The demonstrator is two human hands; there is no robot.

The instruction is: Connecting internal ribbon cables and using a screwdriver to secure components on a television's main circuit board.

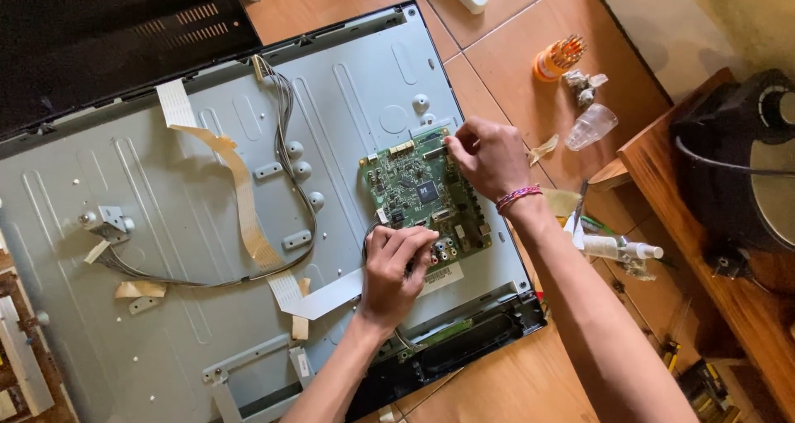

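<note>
A green circuit board (pixel 418 193) is mounted on the grey metal back panel (pixel 190 249) of an opened flat screen lying on the floor. My left hand (pixel 396 267) rests on the board's lower left edge, fingers curled over the connectors and a thin cable there. My right hand (pixel 489 156), with a woven bracelet at the wrist, pinches something small at the board's upper right corner. What it pinches is hidden by the fingers. A white flat ribbon cable (pixel 319 300) runs from under my left hand toward the lower left.
A bundle of grey wires (pixel 286 125) and a tan ribbon (pixel 240 191) cross the panel. A black cover (pixel 99 34) lies top left. On the tiled floor sit an orange holder of screwdriver bits (pixel 556 57), a clear plastic piece (pixel 591 126) and tools. A wooden bench (pixel 704 249) stands right.
</note>
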